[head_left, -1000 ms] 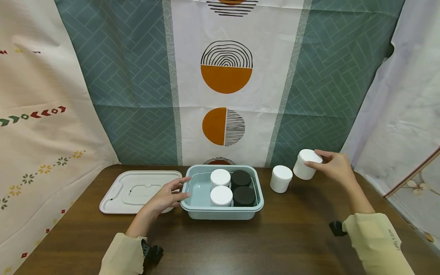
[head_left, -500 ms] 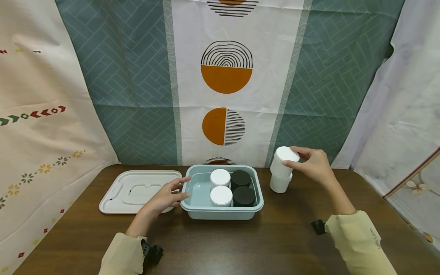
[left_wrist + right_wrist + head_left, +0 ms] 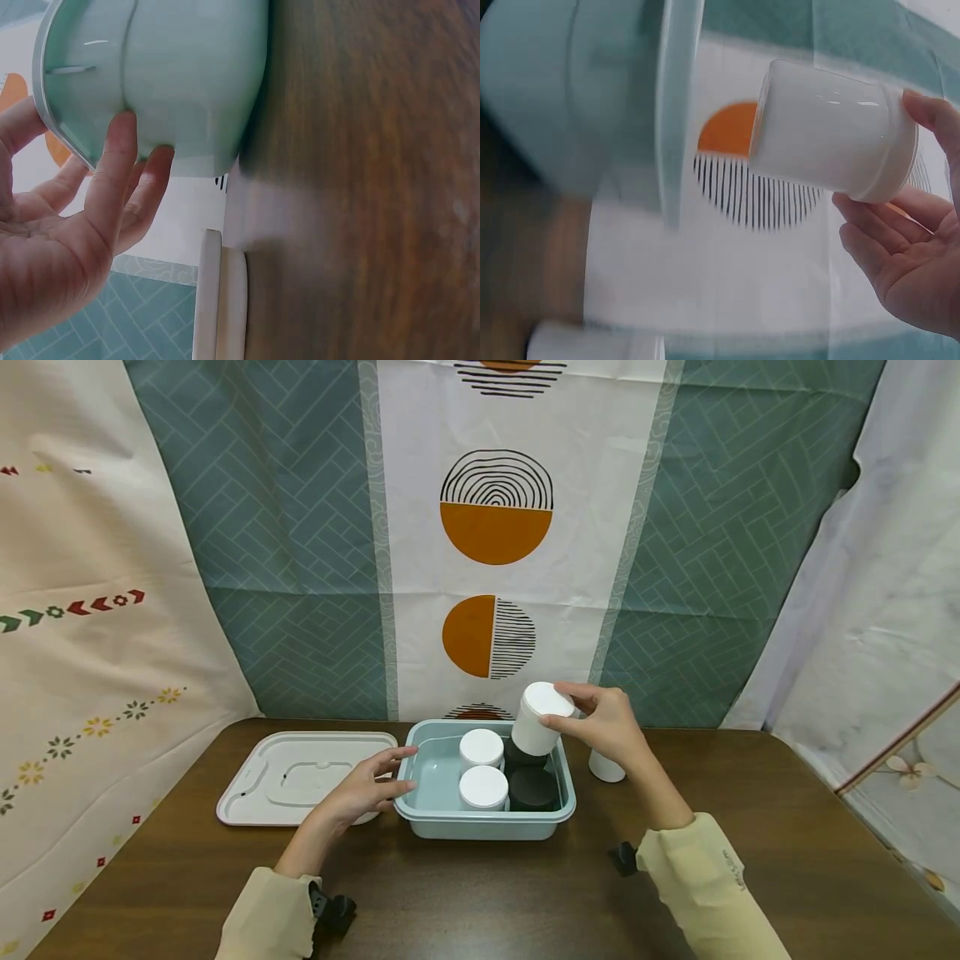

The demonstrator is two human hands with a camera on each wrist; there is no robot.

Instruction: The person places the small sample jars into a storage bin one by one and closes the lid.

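My right hand [image 3: 603, 722] pinches a white lidded jar [image 3: 542, 718] by its lid, thumb on one side and fingers on the other. The jar is tilted and overlaps the back right of a pale blue-green plastic bin [image 3: 487, 828] in the head view. Inside the bin sit two white-lidded jars [image 3: 483, 787] and two black-lidded jars [image 3: 533, 788], the rear black one partly hidden. At the bin's left side my left hand [image 3: 363, 789] has its fingers extended, fingertips at the rim and against the outer wall [image 3: 180, 112].
A white lid [image 3: 288, 777] lies flat on the brown table [image 3: 480, 902], left of the bin. Another white jar [image 3: 606, 767] stands right of the bin, partly hidden by my right hand. A patterned curtain [image 3: 495, 610] hangs behind.
My right hand has carried the white jar leftward, past the standing jar and over the bin's back right. My left hand stays at the bin's left side.
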